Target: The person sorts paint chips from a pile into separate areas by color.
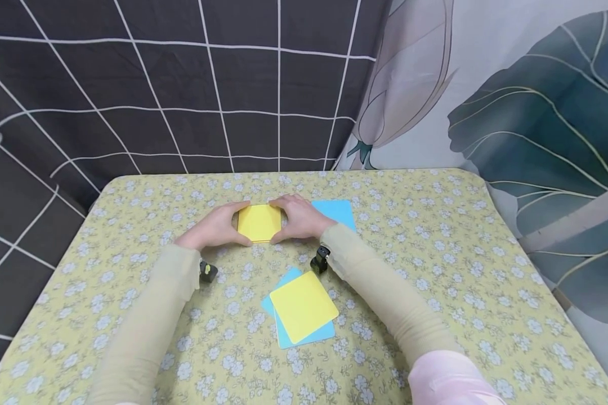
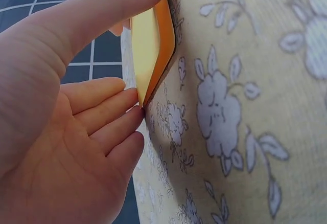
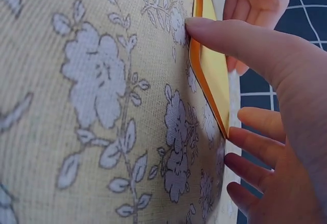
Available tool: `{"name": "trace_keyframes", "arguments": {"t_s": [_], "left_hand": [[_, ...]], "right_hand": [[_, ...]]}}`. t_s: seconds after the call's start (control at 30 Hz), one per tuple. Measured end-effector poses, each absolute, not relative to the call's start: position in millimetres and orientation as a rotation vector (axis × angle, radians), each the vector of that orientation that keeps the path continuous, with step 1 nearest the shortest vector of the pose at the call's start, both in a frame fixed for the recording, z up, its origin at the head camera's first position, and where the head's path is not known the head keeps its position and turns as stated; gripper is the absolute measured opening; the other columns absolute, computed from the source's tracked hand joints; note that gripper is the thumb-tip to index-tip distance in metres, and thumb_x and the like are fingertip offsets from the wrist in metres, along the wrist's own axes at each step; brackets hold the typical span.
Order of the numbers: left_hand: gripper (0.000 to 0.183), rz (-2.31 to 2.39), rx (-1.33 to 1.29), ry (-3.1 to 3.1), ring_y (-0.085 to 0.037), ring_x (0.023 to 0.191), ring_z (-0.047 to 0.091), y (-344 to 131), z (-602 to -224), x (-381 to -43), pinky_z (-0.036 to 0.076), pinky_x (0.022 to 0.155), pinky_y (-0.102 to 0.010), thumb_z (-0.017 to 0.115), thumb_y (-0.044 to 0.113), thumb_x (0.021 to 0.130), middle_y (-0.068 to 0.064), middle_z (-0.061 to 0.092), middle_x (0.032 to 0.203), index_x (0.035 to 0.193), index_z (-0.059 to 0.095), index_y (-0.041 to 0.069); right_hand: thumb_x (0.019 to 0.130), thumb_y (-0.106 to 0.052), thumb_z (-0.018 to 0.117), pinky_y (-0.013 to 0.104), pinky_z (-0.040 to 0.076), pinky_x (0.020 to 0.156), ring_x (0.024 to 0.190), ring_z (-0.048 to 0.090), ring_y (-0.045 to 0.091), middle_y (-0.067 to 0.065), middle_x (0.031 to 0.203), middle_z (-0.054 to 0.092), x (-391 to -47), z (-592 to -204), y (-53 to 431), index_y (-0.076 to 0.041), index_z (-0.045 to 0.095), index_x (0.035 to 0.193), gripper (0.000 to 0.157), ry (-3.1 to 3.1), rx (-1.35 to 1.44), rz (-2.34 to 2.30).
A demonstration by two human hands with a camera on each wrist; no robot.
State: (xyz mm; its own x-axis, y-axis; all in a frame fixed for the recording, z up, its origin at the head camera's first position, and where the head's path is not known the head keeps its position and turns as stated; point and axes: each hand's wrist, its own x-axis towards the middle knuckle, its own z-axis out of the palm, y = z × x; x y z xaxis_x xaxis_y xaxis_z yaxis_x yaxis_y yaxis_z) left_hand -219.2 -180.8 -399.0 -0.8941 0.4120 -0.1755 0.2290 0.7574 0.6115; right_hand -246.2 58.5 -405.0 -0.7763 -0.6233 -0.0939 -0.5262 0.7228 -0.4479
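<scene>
The left hand [image 1: 219, 226] and right hand [image 1: 302, 218] grip the yellow stack [image 1: 260, 223] near the tabletop [image 1: 461, 253]'s far edge. Wrist views show its orange side [image 2: 164, 27]; only the head view shows the blue card [image 1: 337, 212].

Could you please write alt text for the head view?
A person's left hand and right hand hold a yellow square from both sides on a flowered tablecloth. A blue card lies beside the right hand; nearer the wearer, a yellow card overlaps blue cards.
</scene>
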Motion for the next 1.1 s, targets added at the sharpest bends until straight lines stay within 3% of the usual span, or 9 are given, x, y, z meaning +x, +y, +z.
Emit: {"name": "trace_keyframes", "arguments": {"t_s": [0.3,0.67,0.93,1.1], "left_hand": [[0.111,0.898,0.497,2.673,-0.04,0.142,0.038,-182.4,-398.2,-211.9,0.031,0.117,-0.052,0.094,0.03,0.071,-0.022,0.037,0.158,0.158,0.031,-0.001],[0.104,0.95,0.574,2.741,-0.037,0.136,0.045,-170.2,-386.7,-184.1,0.037,0.113,-0.055,0.091,0.032,0.075,-0.02,0.04,0.156,0.156,0.034,-0.001],[0.104,0.905,0.643,2.743,-0.037,0.147,0.03,-158.6,-387.0,-159.3,0.024,0.119,-0.056,0.088,0.042,0.079,-0.018,0.033,0.161,0.158,0.033,0.003],[0.104,0.907,0.705,2.728,-0.037,0.147,0.03,-148.0,-385.0,-142.1,0.024,0.119,-0.055,0.087,0.042,0.079,-0.02,0.032,0.161,0.158,0.032,0.002]], "right_hand": [[0.075,-0.05,0.087,0.043,0.033,0.117,0.14,0.039,0.029,0.013,0.15,0.046,-238.5,-396.8,60.9,-0.006,0.04,0.155,0.103,2.7,-0.919,-0.658],[0.077,-0.045,0.085,0.037,0.032,0.117,0.143,0.038,0.025,0.009,0.155,0.043,-222.6,-390.9,78.0,-0.006,0.04,0.156,0.099,2.689,-0.97,-0.68],[0.079,-0.043,0.084,0.039,0.028,0.12,0.146,0.032,0.026,0.011,0.159,0.038,-207.3,-387.8,94.5,-0.005,0.037,0.157,0.099,2.682,-0.993,-0.655],[0.079,-0.042,0.084,0.04,0.028,0.12,0.147,0.032,0.027,0.011,0.159,0.037,-193.4,-382.8,107.7,-0.006,0.037,0.157,0.098,2.683,-0.984,-0.625]]}}
